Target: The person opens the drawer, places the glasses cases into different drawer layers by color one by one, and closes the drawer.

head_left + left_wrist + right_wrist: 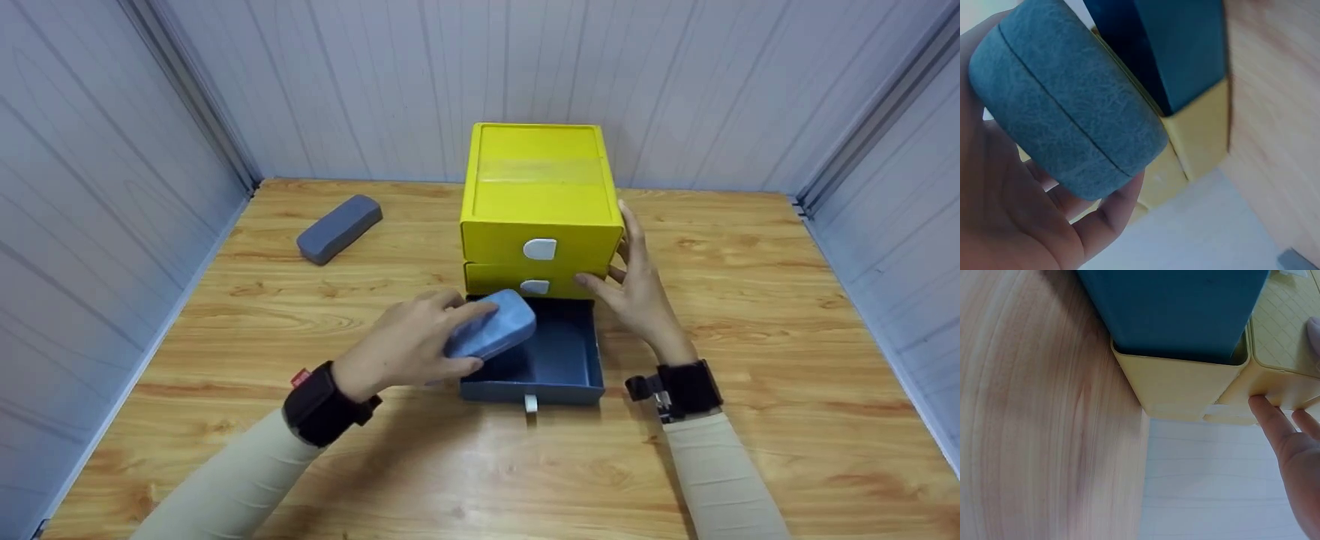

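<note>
My left hand (409,345) grips a light blue glasses case (495,326), tilted above the pulled-out bottom drawer (566,349). In the left wrist view, the case (1067,101) shows a seam along its side, with my fingers beneath it. The drawer is dark blue with a white tab at its front. It belongs to a yellow drawer cabinet (544,202), whose two upper drawers are closed. My right hand (641,289) rests on the cabinet's right side, fingertips against the side wall and thumb at the front. No contents show in the visible part of the drawer.
A grey-blue glasses case (340,229) lies on the wooden table (750,300) to the left of the cabinet. Pale panel walls (360,90) enclose the table at the back and both sides. The open drawer juts forward from the cabinet's base.
</note>
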`<action>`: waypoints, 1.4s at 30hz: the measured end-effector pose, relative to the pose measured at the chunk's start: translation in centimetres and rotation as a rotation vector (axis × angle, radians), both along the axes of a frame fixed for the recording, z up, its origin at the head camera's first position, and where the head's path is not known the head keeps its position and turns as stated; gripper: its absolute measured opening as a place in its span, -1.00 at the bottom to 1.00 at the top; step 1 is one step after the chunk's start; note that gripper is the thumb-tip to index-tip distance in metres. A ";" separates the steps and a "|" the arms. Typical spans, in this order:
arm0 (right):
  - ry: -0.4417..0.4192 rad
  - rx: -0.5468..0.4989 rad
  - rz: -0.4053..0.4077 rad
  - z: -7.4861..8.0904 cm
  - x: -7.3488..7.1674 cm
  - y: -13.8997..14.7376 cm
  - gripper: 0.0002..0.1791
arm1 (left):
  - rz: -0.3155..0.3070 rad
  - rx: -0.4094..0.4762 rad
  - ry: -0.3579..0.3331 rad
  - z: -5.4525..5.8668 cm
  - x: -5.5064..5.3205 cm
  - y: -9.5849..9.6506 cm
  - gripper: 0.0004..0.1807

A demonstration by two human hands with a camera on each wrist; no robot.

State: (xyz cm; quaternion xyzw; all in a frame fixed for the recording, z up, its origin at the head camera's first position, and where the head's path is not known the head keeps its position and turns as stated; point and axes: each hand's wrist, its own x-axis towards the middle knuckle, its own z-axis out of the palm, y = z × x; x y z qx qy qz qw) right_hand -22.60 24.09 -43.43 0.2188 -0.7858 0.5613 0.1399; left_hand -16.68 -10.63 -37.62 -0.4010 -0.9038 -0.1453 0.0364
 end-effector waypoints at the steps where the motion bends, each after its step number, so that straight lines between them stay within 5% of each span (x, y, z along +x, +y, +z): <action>1: 0.000 0.001 0.000 0.0 0.0 0.0 0.20 | -0.006 -0.010 -0.005 0.0 0.0 0.5 -0.20; 9: -0.007 -0.008 0.013 -0.1 0.0 -0.1 0.21 | -0.009 -0.090 -0.066 -0.3 -0.1 4.2 -0.21; 17: -0.015 0.001 0.018 -0.2 0.0 -0.2 0.20 | 0.053 -0.198 -0.116 -0.7 -0.5 7.2 -0.24; 34: -0.026 0.008 -0.001 0.1 0.2 0.0 0.19 | 0.189 -0.340 0.008 -1.4 -1.2 11.5 -0.42; 42: -0.017 -0.001 0.001 0.1 0.0 0.0 0.20 | 0.236 -0.369 0.006 -1.9 -1.4 13.0 -0.42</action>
